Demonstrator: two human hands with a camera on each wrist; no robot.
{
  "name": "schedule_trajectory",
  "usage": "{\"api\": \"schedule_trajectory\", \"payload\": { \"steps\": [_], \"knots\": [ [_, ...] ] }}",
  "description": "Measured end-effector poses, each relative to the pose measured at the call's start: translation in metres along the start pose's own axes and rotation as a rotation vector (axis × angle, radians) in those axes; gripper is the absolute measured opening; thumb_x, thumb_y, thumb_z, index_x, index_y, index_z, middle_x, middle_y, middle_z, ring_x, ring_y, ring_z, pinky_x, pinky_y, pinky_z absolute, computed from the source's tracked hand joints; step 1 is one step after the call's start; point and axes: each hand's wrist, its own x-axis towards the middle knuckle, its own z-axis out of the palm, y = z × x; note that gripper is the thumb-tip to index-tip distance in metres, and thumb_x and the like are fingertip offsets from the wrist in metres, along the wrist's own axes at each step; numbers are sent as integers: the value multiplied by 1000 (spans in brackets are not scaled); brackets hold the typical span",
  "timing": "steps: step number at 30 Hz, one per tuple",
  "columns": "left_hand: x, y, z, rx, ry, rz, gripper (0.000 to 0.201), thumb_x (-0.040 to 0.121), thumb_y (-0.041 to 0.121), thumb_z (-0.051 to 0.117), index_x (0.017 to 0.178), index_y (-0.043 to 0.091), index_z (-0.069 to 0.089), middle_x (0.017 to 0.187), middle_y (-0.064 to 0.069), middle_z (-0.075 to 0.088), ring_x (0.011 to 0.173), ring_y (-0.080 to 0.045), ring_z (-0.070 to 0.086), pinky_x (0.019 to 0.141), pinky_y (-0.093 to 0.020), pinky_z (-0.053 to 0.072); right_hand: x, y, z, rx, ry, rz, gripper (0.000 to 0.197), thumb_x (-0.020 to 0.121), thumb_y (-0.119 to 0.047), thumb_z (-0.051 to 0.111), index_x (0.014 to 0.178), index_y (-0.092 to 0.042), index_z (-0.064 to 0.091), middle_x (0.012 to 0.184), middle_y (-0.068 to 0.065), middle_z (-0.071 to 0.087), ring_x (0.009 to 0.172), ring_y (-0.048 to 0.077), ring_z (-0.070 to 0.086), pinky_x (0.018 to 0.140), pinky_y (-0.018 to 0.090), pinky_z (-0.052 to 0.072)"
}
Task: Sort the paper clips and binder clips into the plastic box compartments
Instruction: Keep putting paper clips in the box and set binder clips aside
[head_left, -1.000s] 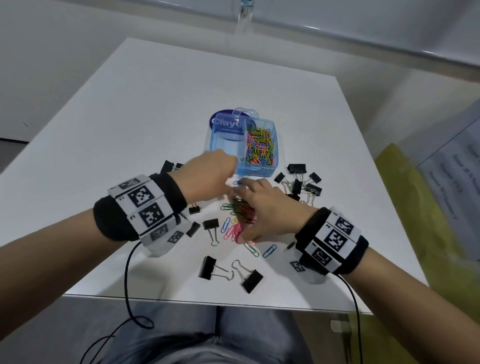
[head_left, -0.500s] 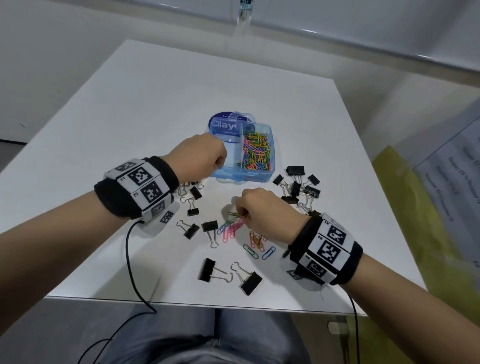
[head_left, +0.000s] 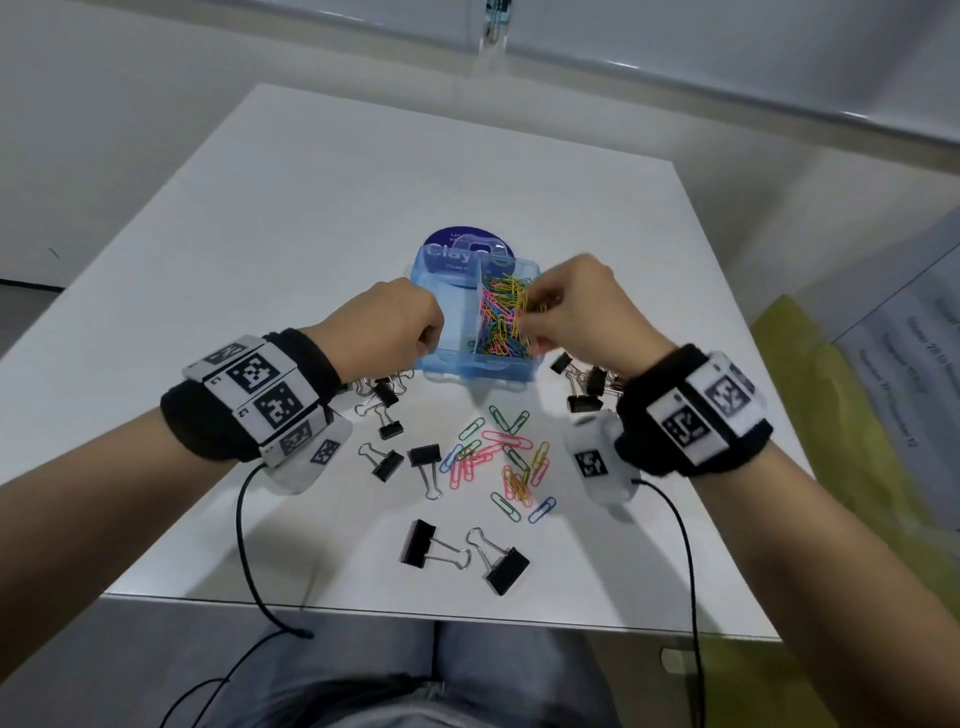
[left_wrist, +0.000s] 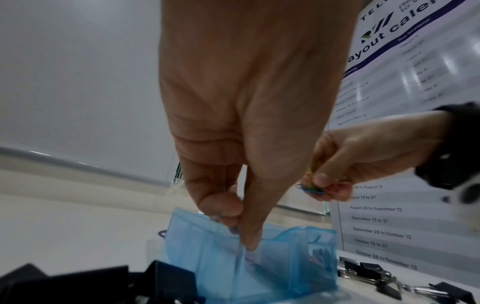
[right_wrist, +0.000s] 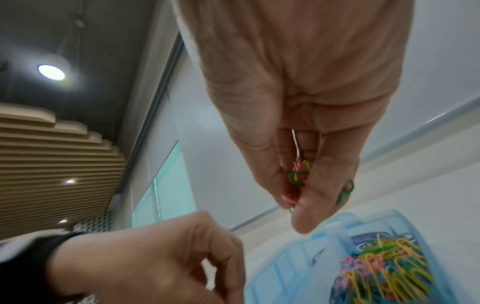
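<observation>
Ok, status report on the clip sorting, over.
Left hand pinches box wall. Right hand holds paper clips over right compartment. Nothing blocking.

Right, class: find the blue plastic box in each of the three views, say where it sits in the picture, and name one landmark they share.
Head view: the blue plastic box sits at centre, between both hands.
Left wrist view: bottom centre, its near wall pinched by the left hand.
Right wrist view: bottom right corner, below the right hand.
Shared landmark: the bunch of coloured paper clips in the right hand's grip, above the box.
</observation>
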Motion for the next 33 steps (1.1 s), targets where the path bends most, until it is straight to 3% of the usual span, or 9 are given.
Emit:
{"api": "schedule_trajectory", "payload": {
  "steps": [8, 14, 16, 19, 24, 27, 29, 30, 33],
  "knots": [
    [-6, 5, -4, -11, 19, 23, 17, 81, 18, 66, 97, 13, 62, 91, 0, 55, 83, -20, 52, 72, -32, 45, 25, 8, 3, 33, 67, 66, 21, 76, -2, 72, 96, -1, 70, 88, 15, 68, 77, 29, 69, 74, 36, 60],
    [-14, 39, 0, 31, -156, 122, 44, 78, 31, 75, 112, 12, 55, 92, -1, 57, 82, -19, 51, 68, -28, 39, -27, 33, -12, -170, 26, 84, 24, 73, 6, 59, 63, -16, 63, 59, 0, 57, 51, 8, 52, 43, 1, 37],
    [-16, 49, 2, 42, -159, 145, 51, 76, 30, 77, 115, 11, 49, 92, -4, 56, 86, -25, 57, 68, -33, 46, -45, 43, -8, -308, -68, 102, 36, 71, 6, 55, 49, -21, 51, 55, -3, 46, 49, 10, 45, 42, 8, 38],
    [-20, 62, 2, 49, -158, 171, 50, 76, 27, 77, 112, 11, 47, 92, -6, 56, 80, -26, 56, 67, -35, 47, -58, 62, 0, -440, -138, 177, 24, 72, 6, 53, 60, -14, 57, 64, 5, 52, 67, 26, 55, 59, 27, 47],
    [-24, 69, 12, 146, -267, 173, 45, 76, 35, 76, 106, 9, 54, 103, -8, 57, 83, -25, 56, 65, -33, 45, -69, 67, 20, -633, -223, 115, 41, 68, 9, 46, 57, -18, 16, 60, 4, 20, 66, 25, 29, 46, 31, 13],
    [-21, 60, 12, 139, -248, 139, 48, 73, 36, 77, 106, 8, 55, 104, -8, 60, 89, -27, 60, 72, -36, 51, -74, 56, 32, -569, -272, -2, 30, 69, 9, 48, 56, -11, 30, 62, 7, 32, 65, 27, 36, 47, 32, 20],
    [-19, 55, 9, 114, -262, 115, 52, 71, 38, 78, 107, 8, 55, 96, -2, 56, 89, -26, 59, 73, -37, 50, -78, 47, 34, -455, -322, -73, 9, 75, -1, 56, 78, -9, 60, 79, 11, 53, 76, 29, 50, 58, 35, 39],
    [-18, 53, 9, 92, -287, 102, 55, 70, 39, 79, 108, 9, 54, 88, 3, 51, 87, -23, 56, 69, -35, 47, -81, 44, 32, -407, -353, -70, 23, 76, -10, 62, 99, -12, 63, 92, 9, 55, 84, 25, 53, 68, 33, 45],
    [-19, 51, 12, 65, -377, 92, 66, 64, 40, 83, 113, 11, 51, 88, 4, 48, 83, -20, 52, 68, -33, 46, -87, 42, 27, -423, -422, -48, 80, 65, -32, 77, 133, -17, 37, 114, 5, 42, 99, 21, 48, 83, 32, 47]
  ]
}}
